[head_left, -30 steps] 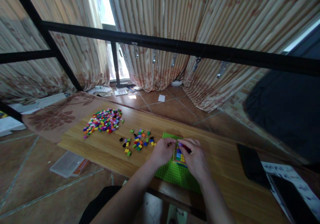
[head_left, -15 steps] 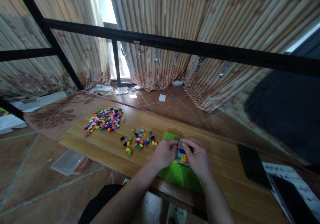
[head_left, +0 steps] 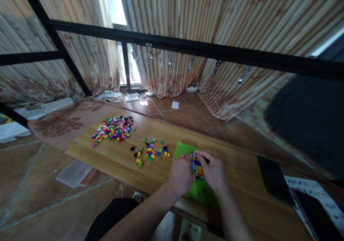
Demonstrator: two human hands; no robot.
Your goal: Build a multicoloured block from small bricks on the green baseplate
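Note:
A small build of coloured toy bricks (head_left: 198, 168), with rows of blue, orange, yellow and red, sits on a green studded baseplate (head_left: 202, 193). My left hand (head_left: 181, 174) is closed against the build's left side, its fingertips at the far left corner. From the right, my right hand (head_left: 213, 168) has thumb and fingers bent over the far part of the build, pressed onto it. A purple brick (head_left: 195, 155) shows between the fingertips of both hands. My fingers hide much of the build's far and right sides.
Several loose bricks (head_left: 152, 150) lie left of the baseplate, and a large mixed brick pile (head_left: 114, 127) lies farther left on the wooden table (head_left: 107, 158). At the right are a black flat object (head_left: 274, 178) and a printed sheet (head_left: 313, 189). A black metal bar (head_left: 172, 44) crosses beyond the table.
My left hand has moved closer along the build's left side, covering more of its edge. My right hand stays nearly in place. The view has shifted slightly.

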